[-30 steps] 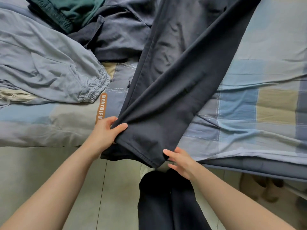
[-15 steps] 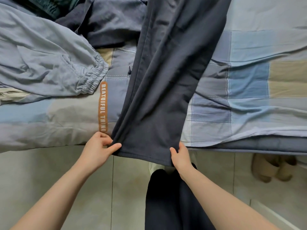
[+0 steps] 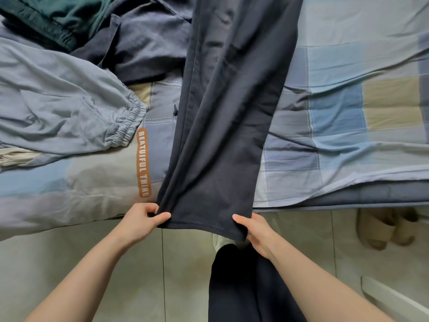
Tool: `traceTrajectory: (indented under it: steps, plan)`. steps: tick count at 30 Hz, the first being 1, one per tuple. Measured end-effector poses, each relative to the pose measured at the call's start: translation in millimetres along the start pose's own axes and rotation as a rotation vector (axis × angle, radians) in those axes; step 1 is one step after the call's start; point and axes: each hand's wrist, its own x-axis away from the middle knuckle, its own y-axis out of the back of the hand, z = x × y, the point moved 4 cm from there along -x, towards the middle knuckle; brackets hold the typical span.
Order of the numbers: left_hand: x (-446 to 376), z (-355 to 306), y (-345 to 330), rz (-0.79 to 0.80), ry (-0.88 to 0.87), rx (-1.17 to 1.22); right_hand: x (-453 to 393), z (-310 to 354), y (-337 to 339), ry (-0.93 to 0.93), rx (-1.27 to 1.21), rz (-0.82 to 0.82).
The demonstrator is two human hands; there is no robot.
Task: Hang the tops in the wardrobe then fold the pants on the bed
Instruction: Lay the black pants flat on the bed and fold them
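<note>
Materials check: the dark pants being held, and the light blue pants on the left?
Dark navy pants: looks like a matte woven cotton or blend; smooth, soft creases, stitched hem. Both hands, left and right, pinch that hem. Light blue pants: thinner, fine-wrinkled woven fabric, faint sheen, gathered elastic cuff. Fibre cannot be told.

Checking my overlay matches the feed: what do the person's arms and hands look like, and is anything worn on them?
Both forearms are bare as far as the view reaches: no sleeves, gloves, watch or bracelets show. The left hand and right hand carry no visible rings, and the nails look short and unpainted. Below, the person wears dark trousers.
</note>
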Motion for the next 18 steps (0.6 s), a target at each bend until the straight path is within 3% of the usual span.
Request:
traceTrajectory:
  steps: [6, 10, 13, 18]
  plan:
    - [15, 0, -5, 0.170, 0.008, 0.235, 32, 20, 18, 0.017, -0.076, 0.066]
    - [38, -21, -19, 0.147, 0.029, 0.472, 73, 57, 46, 0.142, -0.026, 0.081]
    - [59, -49, -38, 0.136, 0.018, 0.659, 111, 97, 73, 0.363, 0.155, -0.022]
    - [102, -112, -90, 0.305, -0.169, 0.696, 180, 151, 136, 0.788, 0.287, -0.301]
